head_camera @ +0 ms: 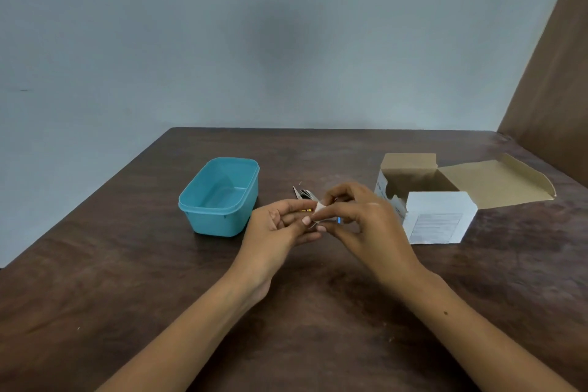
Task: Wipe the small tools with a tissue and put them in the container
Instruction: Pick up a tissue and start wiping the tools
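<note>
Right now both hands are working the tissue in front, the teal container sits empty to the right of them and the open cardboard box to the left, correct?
Sides are swapped. The head view shows the empty teal container left of the hands and the open cardboard box right of them. The left hand and right hand do work the tissue.

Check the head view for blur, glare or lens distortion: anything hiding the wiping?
Head view: soft, even light, no glare; wide-angle bend at table edges; hands slightly soft, tissue and tool too small to read; container clear.
</note>
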Motion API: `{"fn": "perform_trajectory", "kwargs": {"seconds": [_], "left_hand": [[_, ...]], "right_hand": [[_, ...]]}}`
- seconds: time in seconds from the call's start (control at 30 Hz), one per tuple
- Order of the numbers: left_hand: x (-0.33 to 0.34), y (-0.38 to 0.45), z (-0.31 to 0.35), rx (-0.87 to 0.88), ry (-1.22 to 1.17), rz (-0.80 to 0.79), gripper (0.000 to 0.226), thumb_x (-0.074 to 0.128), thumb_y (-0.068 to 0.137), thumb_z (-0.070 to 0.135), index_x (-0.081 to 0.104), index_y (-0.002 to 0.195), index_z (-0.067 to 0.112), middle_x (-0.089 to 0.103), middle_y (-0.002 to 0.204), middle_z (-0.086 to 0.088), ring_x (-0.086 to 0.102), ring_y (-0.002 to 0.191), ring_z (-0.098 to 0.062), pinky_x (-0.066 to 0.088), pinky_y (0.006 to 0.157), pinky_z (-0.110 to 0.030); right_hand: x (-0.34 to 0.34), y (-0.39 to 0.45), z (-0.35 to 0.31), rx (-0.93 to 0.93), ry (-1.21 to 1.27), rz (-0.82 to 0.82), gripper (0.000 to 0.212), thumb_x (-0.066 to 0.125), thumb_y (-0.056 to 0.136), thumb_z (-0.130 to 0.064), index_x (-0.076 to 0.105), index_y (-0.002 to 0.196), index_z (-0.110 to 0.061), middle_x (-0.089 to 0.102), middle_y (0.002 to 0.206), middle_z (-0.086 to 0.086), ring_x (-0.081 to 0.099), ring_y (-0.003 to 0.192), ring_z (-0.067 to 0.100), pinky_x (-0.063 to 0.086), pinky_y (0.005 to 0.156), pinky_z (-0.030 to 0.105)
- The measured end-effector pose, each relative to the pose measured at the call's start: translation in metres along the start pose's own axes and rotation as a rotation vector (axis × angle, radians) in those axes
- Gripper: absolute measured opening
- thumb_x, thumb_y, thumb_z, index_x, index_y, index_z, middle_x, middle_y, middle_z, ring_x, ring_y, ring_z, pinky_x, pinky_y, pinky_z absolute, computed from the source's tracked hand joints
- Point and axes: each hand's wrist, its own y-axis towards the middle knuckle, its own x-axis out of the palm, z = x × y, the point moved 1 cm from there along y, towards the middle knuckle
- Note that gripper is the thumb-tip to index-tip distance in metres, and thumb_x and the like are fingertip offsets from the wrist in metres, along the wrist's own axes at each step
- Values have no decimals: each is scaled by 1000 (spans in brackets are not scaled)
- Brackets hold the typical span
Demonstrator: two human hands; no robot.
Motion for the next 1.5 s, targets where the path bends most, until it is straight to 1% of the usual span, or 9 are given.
{"fn": "perform_trajectory", "kwargs": {"seconds": [0.17,0.33,0.53,0.7,0.97,1.1,1.2,1.33,1.5], "left_hand": [[-2,-1,4,25,-12,-8,25,55,89,-5,64,108,7,76,91,-10,73,88,-18,58,75,-24],[-3,0,4,11,-4,9,25,58,88,-3,64,110,7,75,93,-10,72,88,-17,59,74,-24],[-3,-1,4,7,-5,14,25,58,88,-3,64,110,6,75,90,-10,73,83,-18,59,73,-26],[-3,-2,6,25,18,5,26,54,89,-6,65,108,9,75,92,-11,73,83,-18,60,70,-26],[-1,-2,4,97,110,19,23,54,89,-9,62,100,10,75,85,-5,72,77,-11,60,68,-26],[-3,-3,6,114,116,46,21,55,88,-8,53,104,4,74,87,-14,72,77,-13,59,64,-24],[-4,-3,5,87,167,31,23,57,89,-3,53,108,9,75,88,-9,72,82,-13,59,67,-25],[0,-2,6,66,132,-33,19,50,96,10,62,110,10,74,97,-10,71,93,-16,59,78,-31],[1,-3,7,47,106,-105,26,45,98,13,67,112,17,73,107,-2,66,105,-11,53,90,-32]], "right_hand": [[-6,4,2,47,161,-8,17,77,75,-10,77,90,-17,60,88,-5,58,84,4,50,68,12],[-5,6,0,148,363,-29,17,74,78,-12,77,93,-18,65,91,-8,64,88,9,57,70,25],[3,4,-2,13,124,-53,15,76,77,-12,77,90,-21,61,87,-13,58,80,2,43,63,8],[-1,1,-1,-81,-60,-100,13,76,77,-17,74,89,-24,61,92,-6,57,82,9,49,60,24],[-7,4,-3,-122,-264,-60,14,80,71,-20,71,81,-24,60,89,-3,56,83,15,44,51,28],[0,4,-7,-216,-375,-69,8,72,72,-20,69,79,-17,60,89,2,52,83,18,32,64,26],[6,3,-4,-229,-415,-122,11,58,80,-27,65,82,-18,58,93,0,43,88,14,26,69,26],[2,5,3,-83,-195,-117,17,50,84,-32,63,86,-21,53,96,-7,45,91,8,27,71,21],[-7,11,-2,268,390,-17,4,64,88,-13,64,84,-14,61,91,-3,58,86,4,43,75,12]]}}
